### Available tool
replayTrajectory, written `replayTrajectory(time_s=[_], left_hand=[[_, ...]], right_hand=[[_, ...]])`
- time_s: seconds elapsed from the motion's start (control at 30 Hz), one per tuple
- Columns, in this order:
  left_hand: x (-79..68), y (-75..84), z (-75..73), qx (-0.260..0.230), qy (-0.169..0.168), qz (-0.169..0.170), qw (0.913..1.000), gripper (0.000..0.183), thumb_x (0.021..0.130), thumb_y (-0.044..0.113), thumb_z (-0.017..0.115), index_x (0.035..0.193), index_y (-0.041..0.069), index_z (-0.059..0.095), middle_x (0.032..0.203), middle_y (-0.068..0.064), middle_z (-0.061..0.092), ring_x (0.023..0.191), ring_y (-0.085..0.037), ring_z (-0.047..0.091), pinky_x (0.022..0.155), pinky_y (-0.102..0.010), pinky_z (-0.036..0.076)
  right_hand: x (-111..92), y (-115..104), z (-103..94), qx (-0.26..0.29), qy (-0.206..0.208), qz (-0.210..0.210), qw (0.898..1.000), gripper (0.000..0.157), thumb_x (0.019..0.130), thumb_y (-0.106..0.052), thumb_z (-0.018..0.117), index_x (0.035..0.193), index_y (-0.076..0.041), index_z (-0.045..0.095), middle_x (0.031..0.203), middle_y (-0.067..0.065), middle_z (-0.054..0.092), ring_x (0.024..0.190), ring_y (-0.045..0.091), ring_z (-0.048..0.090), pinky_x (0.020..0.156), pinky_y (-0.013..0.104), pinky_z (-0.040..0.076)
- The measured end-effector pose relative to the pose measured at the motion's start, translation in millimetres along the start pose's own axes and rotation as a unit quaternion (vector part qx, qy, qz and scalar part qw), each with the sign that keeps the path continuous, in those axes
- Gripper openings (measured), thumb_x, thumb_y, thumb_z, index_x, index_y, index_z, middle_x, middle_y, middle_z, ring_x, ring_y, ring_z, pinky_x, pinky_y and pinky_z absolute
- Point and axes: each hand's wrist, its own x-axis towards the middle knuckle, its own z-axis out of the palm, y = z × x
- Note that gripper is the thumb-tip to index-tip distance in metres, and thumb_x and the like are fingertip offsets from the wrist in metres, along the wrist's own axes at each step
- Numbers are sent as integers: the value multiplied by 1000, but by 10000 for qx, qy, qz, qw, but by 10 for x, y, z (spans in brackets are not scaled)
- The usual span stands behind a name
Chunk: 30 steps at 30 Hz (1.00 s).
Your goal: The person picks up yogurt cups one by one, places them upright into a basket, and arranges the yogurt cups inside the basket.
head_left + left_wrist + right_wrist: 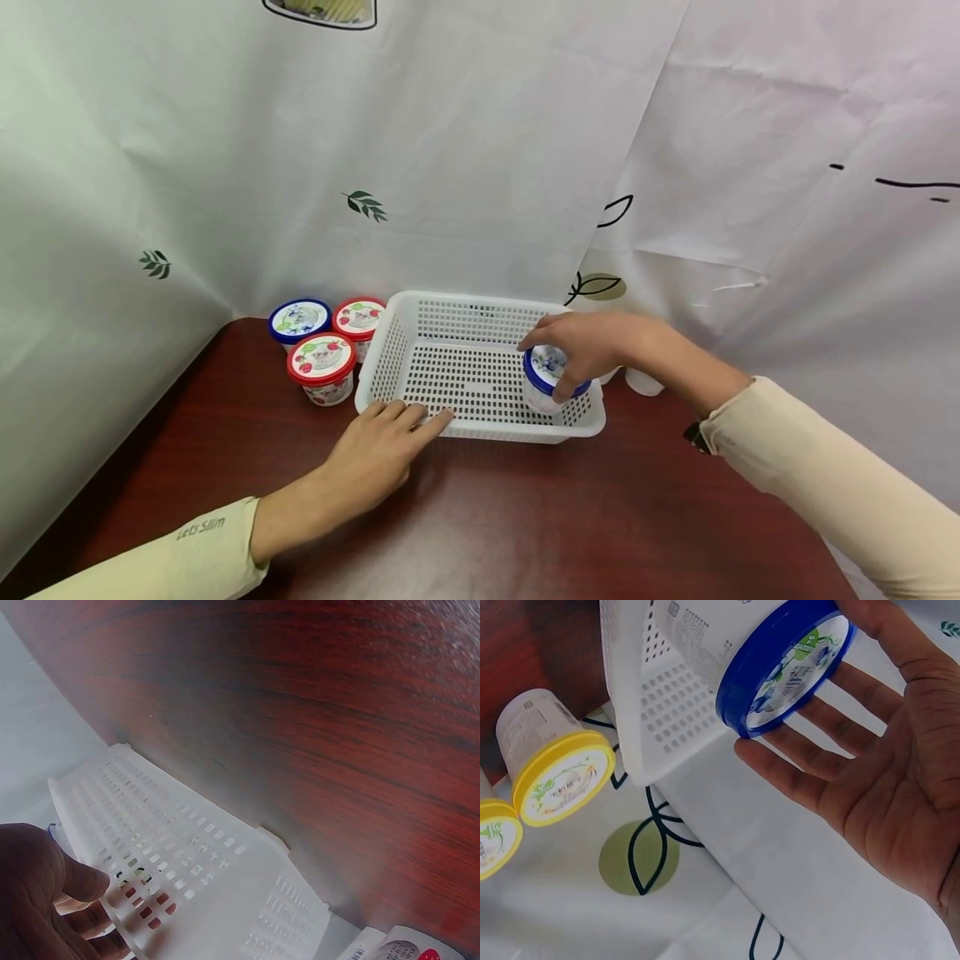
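A white perforated plastic basket [510, 433] stands on the dark red wooden table. My left hand [375, 454] holds its front rim near the left corner; in the left wrist view the thumb lies outside the wall [202, 877] and the fingers are over the rim. At the basket's right end my right hand [592, 337] grips a white tub with a blue lid [542, 402]. Thumb and fingers curve around the lid [769, 682], with the palm off it. The tub is within the basket's walls, and the fingers hide part of its lid.
Left of the basket stand a blue-lidded tub [300, 321] and two red-lidded tubs, one in front [322, 367] and one behind [359, 317]. Yellow-lidded tubs [562, 784] stand beyond the basket's right end, partly behind my right arm. A white printed sheet [480, 167] hangs behind.
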Motion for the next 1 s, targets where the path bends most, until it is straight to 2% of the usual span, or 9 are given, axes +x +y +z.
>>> replayTrajectory(time_s=[0.27,0.63,1.0], left_hand=[[-2,6,16,-46,3,-43,10000,64,84,8,85,145,22,71,110,-2,75,96,-25,72,77,-41,55],[-5,-7,31,-45,3,-38,10000,67,83,7,86,146,22,71,112,-2,75,96,-25,71,77,-41,54],[-12,-7,29,-85,-78,-65,9999,66,83,7,85,146,22,71,113,-3,76,97,-25,71,77,-41,55]], right_hand=[[111,-17,130,128,0,33,9999,86,87,-34,95,164,-24,59,172,11,53,150,30,59,121,54,53],[276,11,275,97,7,-86,9999,85,86,-34,96,163,-22,61,169,11,56,154,32,56,121,51,54],[356,14,397,247,-67,142,9996,87,85,-40,98,162,-24,61,168,10,56,146,29,59,119,50,56]])
